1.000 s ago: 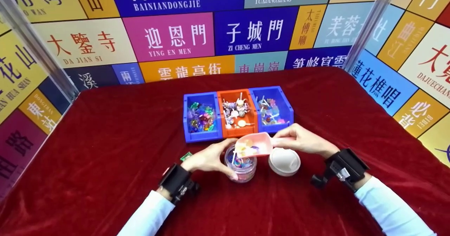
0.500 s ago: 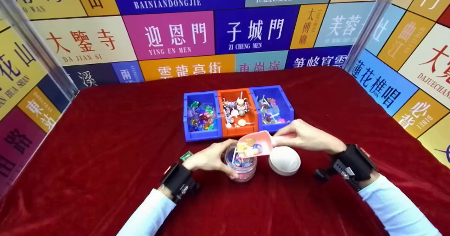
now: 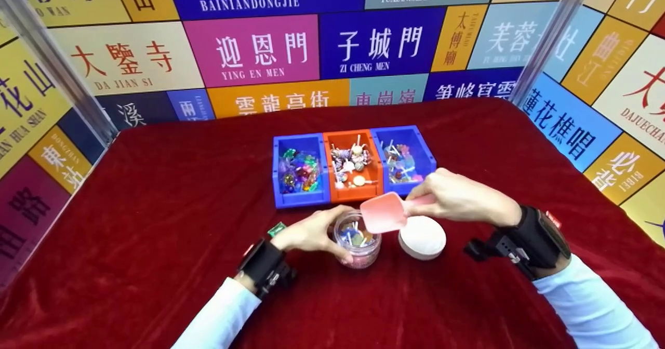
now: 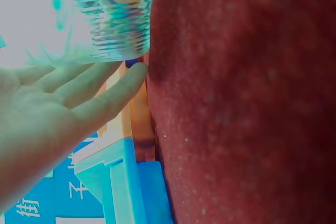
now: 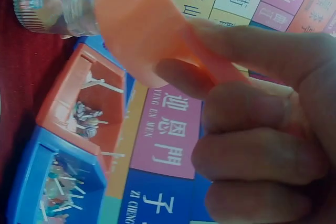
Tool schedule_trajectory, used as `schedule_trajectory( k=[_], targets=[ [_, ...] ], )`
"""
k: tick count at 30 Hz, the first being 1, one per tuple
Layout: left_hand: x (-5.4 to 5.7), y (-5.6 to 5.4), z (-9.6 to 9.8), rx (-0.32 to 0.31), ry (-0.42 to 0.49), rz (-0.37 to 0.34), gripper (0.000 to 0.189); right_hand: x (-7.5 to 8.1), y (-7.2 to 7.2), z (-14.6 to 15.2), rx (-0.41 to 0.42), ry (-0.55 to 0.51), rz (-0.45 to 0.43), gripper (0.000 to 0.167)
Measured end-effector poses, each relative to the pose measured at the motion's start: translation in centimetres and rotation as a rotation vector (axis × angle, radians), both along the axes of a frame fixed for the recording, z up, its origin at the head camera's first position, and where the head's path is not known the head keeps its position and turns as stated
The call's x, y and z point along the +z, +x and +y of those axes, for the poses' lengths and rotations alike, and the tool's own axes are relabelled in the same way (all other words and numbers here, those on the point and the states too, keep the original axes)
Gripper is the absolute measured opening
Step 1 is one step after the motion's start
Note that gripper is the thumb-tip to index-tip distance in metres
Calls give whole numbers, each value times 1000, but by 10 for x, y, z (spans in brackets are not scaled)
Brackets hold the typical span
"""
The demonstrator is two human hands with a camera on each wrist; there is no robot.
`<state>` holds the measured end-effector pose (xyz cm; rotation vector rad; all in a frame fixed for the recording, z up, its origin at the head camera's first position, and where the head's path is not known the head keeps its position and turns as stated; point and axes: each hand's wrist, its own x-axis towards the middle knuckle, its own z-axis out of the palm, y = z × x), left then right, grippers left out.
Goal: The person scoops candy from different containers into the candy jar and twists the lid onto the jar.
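With its thumb and fingers on opposite sides, my left hand (image 3: 311, 233) holds a clear ribbed jar (image 3: 366, 260) upright on the cloth. Small colourful pieces, some with white sticks, lie in the jar. My right hand (image 3: 457, 196) grips the handle of a pink scoop (image 3: 383, 214) beside the jar's upper right rim. The scoop is tilted toward the jar, and its back faces up in the head view. The right wrist view shows fingers curled round the handle of the scoop (image 5: 139, 27). In the left wrist view, straight fingers lie along the jar (image 4: 118, 19).
Behind the jar stand a left blue bin (image 3: 301, 199), an orange bin (image 3: 358, 192) and a right blue bin (image 3: 428, 157), each with small charms. A white round lid or dish (image 3: 422, 237) sits right of the jar. A green gem (image 3: 277, 229) lies by my left wrist.
The scoop has tipped over and moved slightly right, and the pieces in it have dropped into the jar. My right wrist has turned. The left hand stays on the jar.
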<state>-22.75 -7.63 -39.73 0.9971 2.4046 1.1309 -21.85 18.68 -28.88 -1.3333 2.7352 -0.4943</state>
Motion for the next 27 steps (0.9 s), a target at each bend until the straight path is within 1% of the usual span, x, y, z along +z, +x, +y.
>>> schedule_trajectory(
  k=[6,13,16,18,20,22,24,26,27],
  targets=[
    [1,-1,0,-4,-13,8,78,3,1,-1,-1,14,6,24],
    [3,-1,-1,-19,-31,25,79,-4,-6,2,19,-34,-25,24],
    [4,-2,-3,-28,-27,14,78,-7,-9,5,37,-62,-32,23],
    [5,-3,-6,-36,-6,7,77,-8,-12,6,21,-79,-33,22],
    [6,-5,-10,-36,34,-19,75,-9,-15,8,-19,-109,-36,20],
    [8,-7,-15,-12,88,-26,70,-11,-18,8,-81,-140,-13,20],
    [11,-9,-20,45,150,-8,63,-12,-22,7,-146,-162,19,21],
    [13,-12,-23,148,214,57,54,-14,-27,5,-205,-174,61,21],
    [13,-14,-25,209,248,106,49,-15,-30,4,-229,-172,87,21]
  ],
)
